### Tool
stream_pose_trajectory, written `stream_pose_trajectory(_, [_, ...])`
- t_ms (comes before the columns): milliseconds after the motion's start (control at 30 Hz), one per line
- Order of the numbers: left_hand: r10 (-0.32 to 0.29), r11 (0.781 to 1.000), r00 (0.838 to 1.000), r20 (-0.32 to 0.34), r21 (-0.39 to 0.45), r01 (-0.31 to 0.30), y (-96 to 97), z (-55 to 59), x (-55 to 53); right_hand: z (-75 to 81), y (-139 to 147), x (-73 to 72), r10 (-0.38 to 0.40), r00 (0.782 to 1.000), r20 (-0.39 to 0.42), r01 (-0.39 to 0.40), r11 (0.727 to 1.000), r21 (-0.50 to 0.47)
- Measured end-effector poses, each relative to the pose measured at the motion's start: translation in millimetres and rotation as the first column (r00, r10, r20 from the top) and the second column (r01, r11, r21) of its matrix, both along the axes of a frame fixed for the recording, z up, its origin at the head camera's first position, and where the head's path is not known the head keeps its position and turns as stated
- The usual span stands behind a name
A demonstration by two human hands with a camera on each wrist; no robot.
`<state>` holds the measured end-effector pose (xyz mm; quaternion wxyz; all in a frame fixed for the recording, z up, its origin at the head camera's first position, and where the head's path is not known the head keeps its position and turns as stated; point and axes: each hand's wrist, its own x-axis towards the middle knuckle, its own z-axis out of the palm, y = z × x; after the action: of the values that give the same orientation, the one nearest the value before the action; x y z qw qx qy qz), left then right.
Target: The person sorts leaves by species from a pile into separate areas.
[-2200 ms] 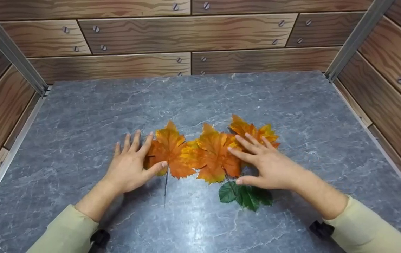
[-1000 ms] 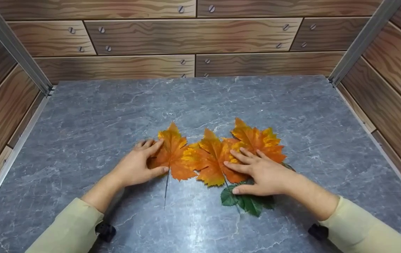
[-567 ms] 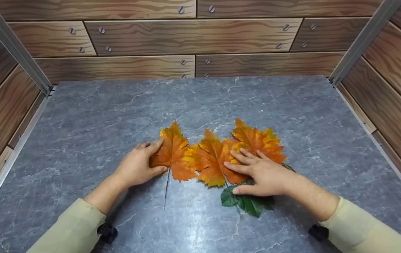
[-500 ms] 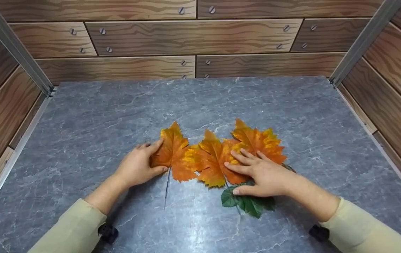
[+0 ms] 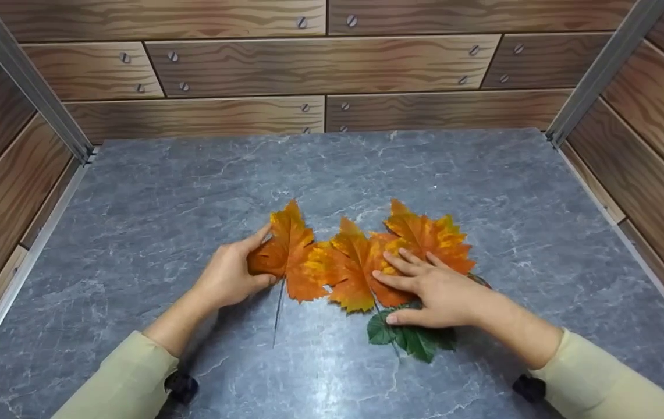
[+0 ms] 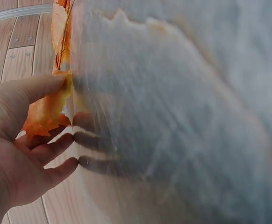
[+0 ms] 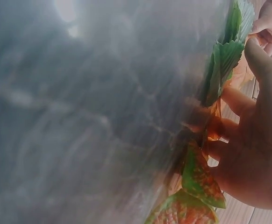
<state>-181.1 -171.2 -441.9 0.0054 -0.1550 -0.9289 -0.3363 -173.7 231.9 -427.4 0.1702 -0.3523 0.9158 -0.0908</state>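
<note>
Head view, centre: left hand [image 5: 228, 272] pinches an orange maple leaf [image 5: 297, 247], apparently steadying it; right hand [image 5: 439, 290] lies spread over neighbouring leaves [image 5: 361, 256], likely pinning them. Left wrist, left: leaf between thumb and fingers. Right wrist, upper right: green leaves [image 7: 224, 63] by the thumb.

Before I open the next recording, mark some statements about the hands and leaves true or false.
1. The leftmost orange leaf has its left side between the thumb and fingers of the left hand. True.
2. Green leaves lie by the thumb of the right hand. True.
3. The right hand is clenched in a fist. False: its fingers are spread.
4. A dark stem runs from the leftmost orange leaf toward the bottom of the head view. True.
5. The green leaves appear higher in the head view than that orange leaf. False: they appear lower.
6. The two hands touch. False: they are apart.
</note>
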Motion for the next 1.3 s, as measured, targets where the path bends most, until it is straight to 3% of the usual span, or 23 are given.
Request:
stream_pose_trajectory(133, [-0.004,0.995,0.998,0.067,0.097,-0.003,1.3,4.3,0.5,0.1,0,0.0,-0.003,1.000,0.011,0.003,1.000,0.000])
stream_pose_trajectory(333, [-0.036,0.962,0.988,0.151,0.271,-0.006,3.7,9.2,-2.7,0.4,0,0.1,-0.007,1.000,0.016,0.007,1.000,0.002])
stream_pose_trajectory(500, [-0.034,0.944,0.983,0.178,0.328,-0.027,5.4,9.0,-5.2,-0.3,-1,0.8,-0.006,1.000,0.010,0.006,1.000,0.005])
stream_pose_trajectory(833, [0.020,0.913,0.991,0.131,0.401,-0.072,1.3,11.4,-4.2,1.3,-2,-0.4,-0.002,1.000,-0.001,0.002,1.000,0.006])
stream_pose_trajectory(1067, [0.123,0.921,0.992,0.043,0.368,-0.130,-1.6,17.2,-1.7,0.6,-1,-1.6,-0.002,1.000,-0.003,0.002,1.000,0.013])
stream_pose_trajectory(1300, [0.170,0.902,0.985,0.028,0.397,-0.167,-14.8,21.7,-2.2,-2.8,-1,-2.7,-0.003,1.000,0.005,0.003,1.000,0.015])
